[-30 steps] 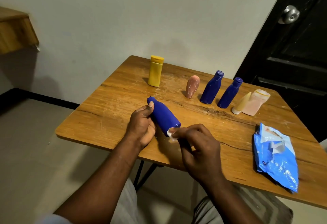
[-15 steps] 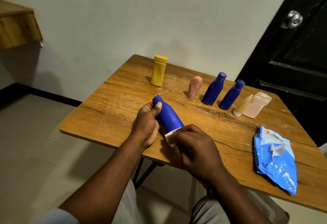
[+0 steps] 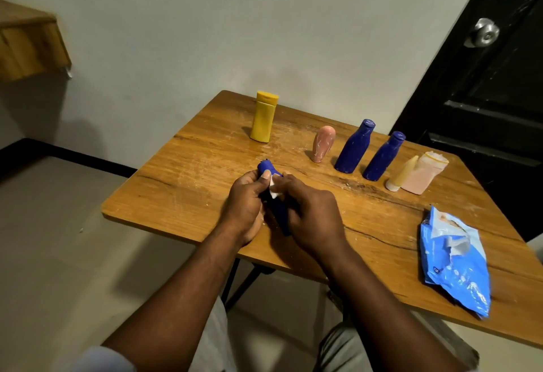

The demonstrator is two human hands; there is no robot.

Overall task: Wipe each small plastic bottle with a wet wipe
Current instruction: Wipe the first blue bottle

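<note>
Seven small plastic bottles are counted on or over the scratched wooden table (image 3: 188,177): one yellow flat-capped bottle (image 3: 263,116), one pink rounded bottle (image 3: 323,144), two upright dark blue bottles (image 3: 355,146) (image 3: 383,156), one cream cone-shaped bottle (image 3: 402,173) leaned against one pale pink bottle (image 3: 423,173), and one dark blue bottle held in the hands (image 3: 279,213). One crumpled blue wet-wipe packet (image 3: 458,266) is seen at the right. The held bottle is kept above the near table edge, its long axis running away from the person, cap pointing to the far side. It is clasped by the left hand (image 3: 245,204), thumb laid near the neck. A small white wet wipe (image 3: 274,189) is pinched against the bottle by the curled right hand (image 3: 311,213).
</note>
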